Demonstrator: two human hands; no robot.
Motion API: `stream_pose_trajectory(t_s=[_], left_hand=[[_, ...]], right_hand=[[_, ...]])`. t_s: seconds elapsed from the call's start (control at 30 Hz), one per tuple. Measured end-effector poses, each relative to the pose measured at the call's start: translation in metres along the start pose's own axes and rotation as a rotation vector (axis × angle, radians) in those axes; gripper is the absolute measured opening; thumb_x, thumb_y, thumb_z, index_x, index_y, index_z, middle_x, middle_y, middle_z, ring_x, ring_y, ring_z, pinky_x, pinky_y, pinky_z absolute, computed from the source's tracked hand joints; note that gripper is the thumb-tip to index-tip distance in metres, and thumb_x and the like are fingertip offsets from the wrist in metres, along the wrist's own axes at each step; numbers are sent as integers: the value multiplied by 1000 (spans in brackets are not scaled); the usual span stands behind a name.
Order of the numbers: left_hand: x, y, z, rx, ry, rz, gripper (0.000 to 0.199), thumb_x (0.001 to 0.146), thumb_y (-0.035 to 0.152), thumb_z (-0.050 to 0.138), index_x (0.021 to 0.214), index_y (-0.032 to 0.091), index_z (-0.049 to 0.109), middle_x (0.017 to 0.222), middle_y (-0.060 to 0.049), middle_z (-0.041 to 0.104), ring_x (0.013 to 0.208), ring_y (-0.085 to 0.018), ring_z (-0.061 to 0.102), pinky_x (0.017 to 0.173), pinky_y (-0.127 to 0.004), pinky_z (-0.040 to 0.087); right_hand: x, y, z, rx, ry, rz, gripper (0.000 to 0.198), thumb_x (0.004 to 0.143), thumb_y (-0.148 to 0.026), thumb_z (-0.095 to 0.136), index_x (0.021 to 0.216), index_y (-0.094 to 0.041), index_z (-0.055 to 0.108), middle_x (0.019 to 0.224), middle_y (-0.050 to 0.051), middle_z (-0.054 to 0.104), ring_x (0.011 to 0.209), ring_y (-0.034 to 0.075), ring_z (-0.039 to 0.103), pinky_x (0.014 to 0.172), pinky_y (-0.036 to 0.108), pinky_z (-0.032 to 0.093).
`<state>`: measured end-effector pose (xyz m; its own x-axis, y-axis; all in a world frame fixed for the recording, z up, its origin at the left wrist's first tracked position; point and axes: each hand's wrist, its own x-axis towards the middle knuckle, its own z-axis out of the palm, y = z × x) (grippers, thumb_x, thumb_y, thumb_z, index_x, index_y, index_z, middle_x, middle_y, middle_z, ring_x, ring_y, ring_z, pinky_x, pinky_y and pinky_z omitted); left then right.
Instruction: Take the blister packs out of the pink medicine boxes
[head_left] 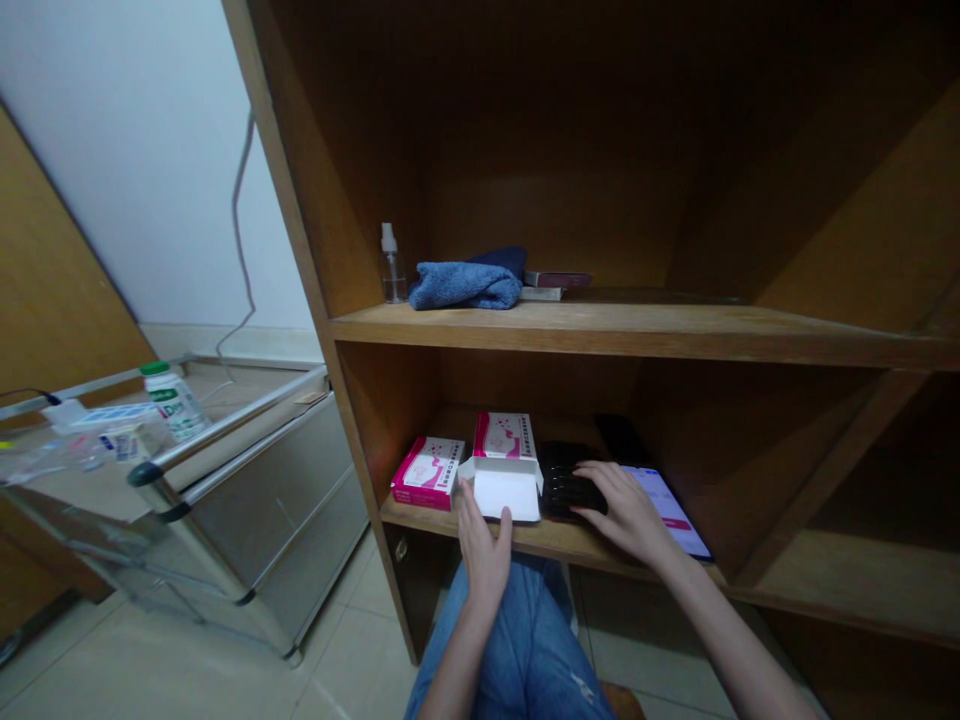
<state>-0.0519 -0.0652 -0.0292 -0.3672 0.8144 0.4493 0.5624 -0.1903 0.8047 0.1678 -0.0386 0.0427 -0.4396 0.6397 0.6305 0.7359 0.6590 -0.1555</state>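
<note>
Box gapes just beyond the left hand's straight, unclenched fingers; bare shelf edge runs between the hands. Right hand's fingers curl over one black item, grip unclear. Left of the fingers, one closed box; right, one phone.

The boxes are pink and white, the towel blue.

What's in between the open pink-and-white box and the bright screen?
In the head view, something black and shiny lies between the open box and the bright screen, with the right hand there too.
</note>
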Motion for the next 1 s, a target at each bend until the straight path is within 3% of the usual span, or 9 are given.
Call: stream_pose_trajectory(t_s=[0.2, 0.47, 0.8, 0.93, 1.0], left_hand=[[0, -1, 1, 33, -3, 19, 75, 85, 38, 45, 144, 10, 7, 144, -20, 31, 135, -29, 23, 107, -49, 25], [0, -1, 2, 18, 15, 32, 75, 85, 38, 46, 144, 10, 8, 143, -20, 32, 134, -29, 25, 107, -49, 26], [0, 1, 1, 5, 18, 25, 74, 85, 38, 44, 144, 12, 8, 144, -19, 31, 134, -29, 26, 107, -47, 26], [0, 1, 1, 22, 12, 17, 74, 85, 39, 44, 144, 10, 8, 143, -20, 32, 134, -29, 26, 106, -47, 26], [-1, 2, 1, 20, 14, 25, 74, 85, 39, 45, 144, 10, 9, 143, -20, 31, 134, -29, 26, 106, -47, 27]], right_hand=[[7, 3, -4, -22, 67, 25, 31, 80, -34, 58, 106, -19, 53, 100, 9, 63, 94, 26, 58, 78, 40, 48], [8, -1, -2, -62, -3, 10, 27, 82, -26, 55, 107, -19, 53, 107, 11, 60, 95, 26, 56, 77, 40, 46], [4, 1, -6, -23, -68, -18, 34, 81, -33, 59, 112, -22, 53, 114, 12, 59, 104, 26, 56, 84, 44, 47], [4, -13, -7, -42, 10, -13, 39, 81, -31, 58, 117, -20, 50, 118, 13, 56, 107, 27, 54, 87, 45, 46], [7, -30, -6, -13, 91, -18, 32, 82, -27, 55, 113, -18, 52, 114, 13, 58, 105, 25, 55, 86, 44, 46]])
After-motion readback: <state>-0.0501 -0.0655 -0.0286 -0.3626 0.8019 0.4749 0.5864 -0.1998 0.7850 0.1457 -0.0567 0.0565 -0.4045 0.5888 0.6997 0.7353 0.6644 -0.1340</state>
